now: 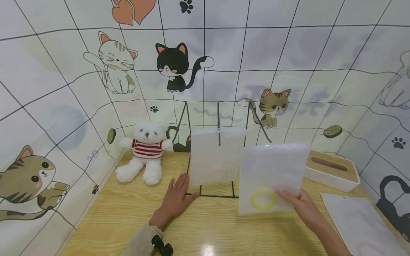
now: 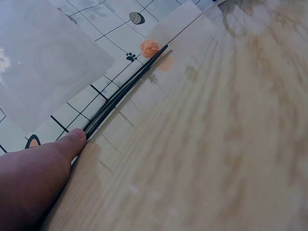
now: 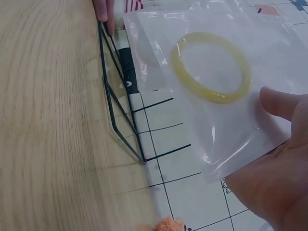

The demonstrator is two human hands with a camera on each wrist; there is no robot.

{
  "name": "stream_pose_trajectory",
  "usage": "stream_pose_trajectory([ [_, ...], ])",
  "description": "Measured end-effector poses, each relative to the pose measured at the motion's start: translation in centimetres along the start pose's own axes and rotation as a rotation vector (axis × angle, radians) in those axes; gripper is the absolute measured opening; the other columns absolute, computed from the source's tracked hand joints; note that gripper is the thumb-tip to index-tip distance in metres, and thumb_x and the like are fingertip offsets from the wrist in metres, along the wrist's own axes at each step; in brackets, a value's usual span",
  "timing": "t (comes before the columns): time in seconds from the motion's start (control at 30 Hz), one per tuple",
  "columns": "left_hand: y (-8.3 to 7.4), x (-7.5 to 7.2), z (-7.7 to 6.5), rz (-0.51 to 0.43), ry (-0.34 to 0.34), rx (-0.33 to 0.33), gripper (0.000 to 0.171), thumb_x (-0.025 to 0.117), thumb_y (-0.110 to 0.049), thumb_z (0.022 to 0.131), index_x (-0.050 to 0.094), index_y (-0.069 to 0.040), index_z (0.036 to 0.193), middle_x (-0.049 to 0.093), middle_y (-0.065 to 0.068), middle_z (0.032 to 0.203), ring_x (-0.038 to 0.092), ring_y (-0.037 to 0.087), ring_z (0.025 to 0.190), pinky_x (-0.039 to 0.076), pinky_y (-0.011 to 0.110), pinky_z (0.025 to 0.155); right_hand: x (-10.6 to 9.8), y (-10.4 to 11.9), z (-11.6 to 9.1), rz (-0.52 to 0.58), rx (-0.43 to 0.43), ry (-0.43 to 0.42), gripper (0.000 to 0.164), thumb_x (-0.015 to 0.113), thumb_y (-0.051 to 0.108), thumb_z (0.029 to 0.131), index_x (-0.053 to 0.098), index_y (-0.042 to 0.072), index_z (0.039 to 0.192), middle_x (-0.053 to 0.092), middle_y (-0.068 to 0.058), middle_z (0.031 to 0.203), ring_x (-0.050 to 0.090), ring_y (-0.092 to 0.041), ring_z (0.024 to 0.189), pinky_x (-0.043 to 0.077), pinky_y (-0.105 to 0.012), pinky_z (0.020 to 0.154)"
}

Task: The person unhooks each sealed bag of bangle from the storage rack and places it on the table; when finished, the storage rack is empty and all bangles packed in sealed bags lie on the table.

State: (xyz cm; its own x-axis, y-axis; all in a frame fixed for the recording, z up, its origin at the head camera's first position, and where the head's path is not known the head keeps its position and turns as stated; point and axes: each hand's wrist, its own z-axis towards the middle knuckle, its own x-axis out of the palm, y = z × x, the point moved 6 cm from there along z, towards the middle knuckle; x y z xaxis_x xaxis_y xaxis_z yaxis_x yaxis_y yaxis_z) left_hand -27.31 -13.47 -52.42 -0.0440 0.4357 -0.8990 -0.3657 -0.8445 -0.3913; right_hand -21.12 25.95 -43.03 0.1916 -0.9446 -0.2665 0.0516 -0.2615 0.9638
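My right hand (image 1: 304,206) pinches a clear flat plastic bag (image 1: 272,167) by its lower right side, thumb on the front. A yellow ring, like a bangle (image 3: 216,97), lies at the bottom inside it. The bag is held upright in front of the right part of a black wire rack (image 1: 213,196). From the rack hangs another clear bag (image 1: 216,156), partly overlapped by the held one. My left hand (image 1: 174,199) rests on the table with fingers extended, its thumb (image 2: 72,138) at the rack's left base corner.
A white teddy bear (image 1: 147,149) in a striped shirt sits left of the rack. At the right stands a white box with a wooden slotted lid (image 1: 331,176). In front of it lies another clear bag (image 1: 355,217) with a pinkish ring. Cat-printed cloth covers the walls behind.
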Motion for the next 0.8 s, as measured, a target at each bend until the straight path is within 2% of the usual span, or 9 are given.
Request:
stream_pose_trajectory([
  [0.2,-0.1,0.2,0.1,-0.002,0.006,0.0,0.086,0.048,-0.059,0.099,0.022,-0.002,0.158,0.022,0.013,0.166,0.019,0.029,0.155,0.01,0.056,0.124,-0.5,-0.8,-1.1,0.036,0.046,-0.01,0.022,0.048,0.019,0.106,0.065,0.011,0.119,0.069,0.015,0.106,0.064,-0.003,0.101,0.049,-0.019,0.085],
  [0.37,-0.1,0.1,0.1,0.0,0.008,0.002,0.086,0.049,-0.058,0.099,0.021,-0.003,0.158,0.022,0.013,0.166,0.018,0.029,0.155,0.01,0.056,0.124,-1.8,-2.3,-2.0,0.089,0.11,-0.047,0.018,0.049,0.018,0.106,0.065,0.019,0.115,0.069,0.018,0.105,0.064,-0.001,0.099,0.049,-0.018,0.082],
  [0.53,0.1,-0.1,0.0,0.007,0.017,-0.007,0.086,0.049,-0.058,0.099,0.021,-0.003,0.158,0.021,0.013,0.166,0.018,0.028,0.155,0.01,0.055,0.124,-3.4,-4.1,-3.0,0.045,0.237,-0.101,0.014,0.051,0.026,0.106,0.058,0.024,0.117,0.064,0.022,0.105,0.058,0.004,0.098,0.044,-0.016,0.081],
  [0.6,0.1,0.0,0.0,0.009,0.014,-0.008,0.085,0.05,-0.058,0.098,0.022,-0.003,0.158,0.021,0.013,0.166,0.018,0.029,0.155,0.01,0.055,0.124,-4.0,-4.9,-3.3,0.005,0.322,-0.109,0.016,0.052,0.035,0.105,0.054,0.029,0.119,0.06,0.027,0.103,0.053,0.008,0.097,0.039,-0.018,0.084],
  [0.7,0.1,0.0,0.0,0.007,0.018,-0.009,0.086,0.049,-0.058,0.098,0.022,-0.003,0.158,0.021,0.013,0.166,0.018,0.029,0.155,0.01,0.055,0.124,-5.0,-6.1,-3.6,-0.042,0.434,-0.106,0.024,0.052,0.044,0.103,0.053,0.028,0.12,0.057,0.031,0.101,0.048,0.011,0.096,0.035,-0.023,0.09],
  [0.77,0.0,-0.1,0.1,0.005,0.022,-0.01,0.086,0.049,-0.058,0.098,0.021,-0.003,0.158,0.021,0.013,0.166,0.018,0.029,0.155,0.009,0.055,0.124,-5.6,-6.9,-3.7,-0.07,0.504,-0.1,0.038,0.053,0.05,0.101,0.053,0.022,0.126,0.058,0.027,0.103,0.047,0.008,0.095,0.035,-0.032,0.097],
  [0.8,0.0,-0.1,0.1,0.003,0.025,-0.01,0.086,0.049,-0.058,0.098,0.021,-0.003,0.158,0.02,0.013,0.166,0.018,0.028,0.155,0.009,0.055,0.124,-5.8,-7.3,-3.8,-0.077,0.522,-0.099,0.046,0.053,0.05,0.101,0.052,0.015,0.131,0.061,0.019,0.109,0.047,0.007,0.096,0.036,-0.037,0.101],
])
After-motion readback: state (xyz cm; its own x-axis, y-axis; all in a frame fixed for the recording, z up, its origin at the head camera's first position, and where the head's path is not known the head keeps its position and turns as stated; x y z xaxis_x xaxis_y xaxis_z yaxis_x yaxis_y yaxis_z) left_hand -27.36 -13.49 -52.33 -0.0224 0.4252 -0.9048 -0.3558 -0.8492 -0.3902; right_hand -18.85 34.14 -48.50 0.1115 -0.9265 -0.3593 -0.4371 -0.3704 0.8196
